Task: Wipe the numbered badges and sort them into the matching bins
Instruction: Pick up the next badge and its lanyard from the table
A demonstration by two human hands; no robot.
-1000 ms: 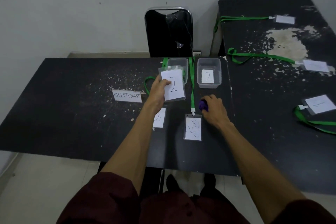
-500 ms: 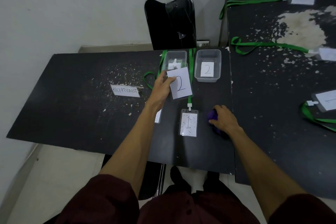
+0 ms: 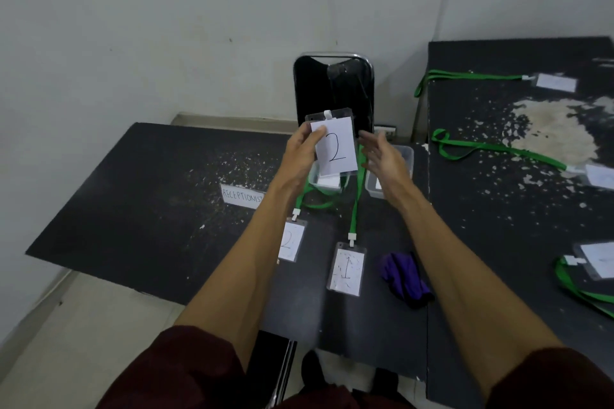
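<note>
left hand [image 3: 300, 156] pinches the held "2" badge [image 3: 335, 146] by its upper-left corner, thumb on the front, fingers curled behind. the badge is up in the air, upright with a slight tilt, in front of the chair [image 3: 332, 86] and above the left bin [image 3: 324, 181]. right hand [image 3: 382, 156] sits just beside the badge's right edge, fingers straight and spread apart, holding nothing (motion blur, so cannot tell if the fingertips touch it). right bin [image 3: 407, 156] is mostly hidden behind that hand. left bin is clear plastic with a white card inside.

purple cloth [image 3: 403, 279] lies bunched on the table [image 3: 149, 192], apart from both hands, just right of the "1" badge [image 3: 345, 271]. that badge lies flat, face up, with speckled marks on its face and a green lanyard [image 3: 356, 206] running from its clip up towards the bins. second "2" badge [image 3: 291, 241] lies flat to its left, partly covered by the left forearm. receptionist label [image 3: 242, 196] sits further left on the same table. side table [image 3: 498, 242] on the right carries more badges on green lanyards, numbers unreadable.
</note>
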